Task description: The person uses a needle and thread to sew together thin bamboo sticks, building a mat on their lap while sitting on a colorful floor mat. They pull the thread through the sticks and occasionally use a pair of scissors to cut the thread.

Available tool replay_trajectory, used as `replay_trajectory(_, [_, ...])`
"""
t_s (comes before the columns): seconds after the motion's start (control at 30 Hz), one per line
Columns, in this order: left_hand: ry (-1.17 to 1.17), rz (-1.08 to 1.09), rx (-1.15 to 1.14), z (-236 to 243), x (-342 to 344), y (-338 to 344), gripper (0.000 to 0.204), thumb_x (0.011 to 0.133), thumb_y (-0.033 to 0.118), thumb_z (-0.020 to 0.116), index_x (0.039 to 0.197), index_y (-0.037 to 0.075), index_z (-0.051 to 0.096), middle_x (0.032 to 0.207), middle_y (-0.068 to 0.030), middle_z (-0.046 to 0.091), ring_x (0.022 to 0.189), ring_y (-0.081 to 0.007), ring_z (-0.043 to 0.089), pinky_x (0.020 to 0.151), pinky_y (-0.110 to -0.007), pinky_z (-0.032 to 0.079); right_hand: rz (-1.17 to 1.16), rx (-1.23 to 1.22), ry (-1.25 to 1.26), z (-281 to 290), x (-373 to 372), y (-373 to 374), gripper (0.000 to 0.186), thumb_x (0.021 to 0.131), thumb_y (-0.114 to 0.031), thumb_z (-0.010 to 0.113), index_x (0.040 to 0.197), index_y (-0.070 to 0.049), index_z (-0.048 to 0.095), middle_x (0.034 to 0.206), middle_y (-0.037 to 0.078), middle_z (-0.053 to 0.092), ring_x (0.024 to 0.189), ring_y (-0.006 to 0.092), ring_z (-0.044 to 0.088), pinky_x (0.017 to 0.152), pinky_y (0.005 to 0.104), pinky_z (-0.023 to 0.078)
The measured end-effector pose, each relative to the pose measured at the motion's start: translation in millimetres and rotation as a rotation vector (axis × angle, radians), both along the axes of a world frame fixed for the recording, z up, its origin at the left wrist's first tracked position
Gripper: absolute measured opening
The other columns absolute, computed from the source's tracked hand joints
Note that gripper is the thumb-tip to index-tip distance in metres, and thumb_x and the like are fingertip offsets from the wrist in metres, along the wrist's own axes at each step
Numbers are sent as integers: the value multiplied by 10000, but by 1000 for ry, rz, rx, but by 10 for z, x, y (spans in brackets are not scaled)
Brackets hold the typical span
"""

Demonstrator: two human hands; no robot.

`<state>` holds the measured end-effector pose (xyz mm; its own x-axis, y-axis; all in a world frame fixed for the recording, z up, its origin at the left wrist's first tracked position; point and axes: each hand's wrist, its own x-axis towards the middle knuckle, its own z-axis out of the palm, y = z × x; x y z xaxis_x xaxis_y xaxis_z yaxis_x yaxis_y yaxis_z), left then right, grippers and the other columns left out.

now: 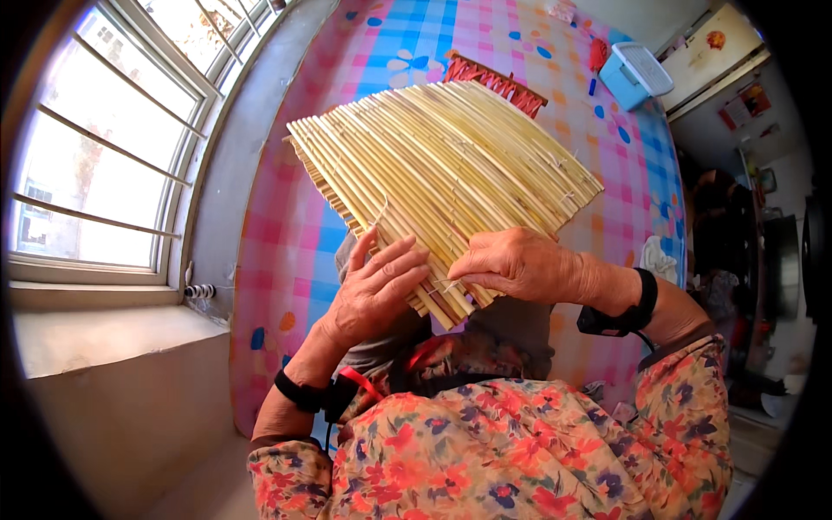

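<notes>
Mat of bound pale stalks (442,165) lies across the lap, fanning out ahead of both hands. Left hand (377,290) rests on its near left part, fingers loosely spread. Right hand (524,264) bends over the near right edge, thumb and forefinger pinching a pale cord (440,284). Checked cover (277,251) spreads beneath and beyond.

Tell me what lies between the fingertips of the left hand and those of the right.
In the head view, a narrow stretch of the stick mat shows between the left hand and the right hand.
</notes>
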<state>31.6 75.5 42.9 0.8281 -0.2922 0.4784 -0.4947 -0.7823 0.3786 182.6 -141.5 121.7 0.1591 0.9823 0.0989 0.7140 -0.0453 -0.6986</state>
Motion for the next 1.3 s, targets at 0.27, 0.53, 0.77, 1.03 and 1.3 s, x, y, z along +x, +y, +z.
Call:
replay_trajectory(0.27, [27, 73, -37, 25, -96, -64, 509, 783, 323, 694, 1205, 65, 575, 1294, -93, 572, 1302, -305, 461, 1138, -551, 181, 80, 6, -53, -126, -27, -25, 185, 868, -146, 618, 1044, -131, 671, 778, 88, 562, 735, 296, 615, 616, 377, 495])
replay_trajectory(0.53, [6, 58, 11, 20, -127, -43, 526, 790, 335, 686, 1218, 50, 573, 1290, -109, 574, 1285, -304, 480, 1130, -565, 213, 104, -9, -196, -55, -50, 40, 166, 828, -122, 632, 991, -135, 666, 750, 61, 543, 676, 271, 612, 546, 366, 487])
replay_trajectory(0.77, [-4, 56, 5, 25, -134, -24, 548, 768, 311, 716, 1224, 46, 567, 1292, -104, 574, 1286, -297, 484, 1134, -568, 216, 111, -90, -196, 67, -127, 50, 83, 793, -99, 594, 870, -109, 627, 784, 72, 566, 752, 267, 633, 595, 365, 530])
replay_trajectory(1.03, [8, 56, -11, 35, -124, -27, 553, 762, 318, 712, 1223, 48, 567, 1292, -103, 574, 1291, -290, 480, 1138, -567, 216, 115, -45, -252, 23, -133, 44, 225, 774, -100, 649, 998, -117, 649, 752, 56, 537, 681, 255, 623, 549, 358, 503])
replay_trajectory(1.3, [8, 62, -5, 26, -125, -34, 533, 785, 346, 680, 1218, 54, 572, 1289, -101, 577, 1291, -282, 481, 1139, -564, 214, 133, -142, -269, 133, -144, 78, 115, 782, -93, 585, 890, -88, 626, 801, 68, 575, 775, 257, 639, 619, 357, 541])
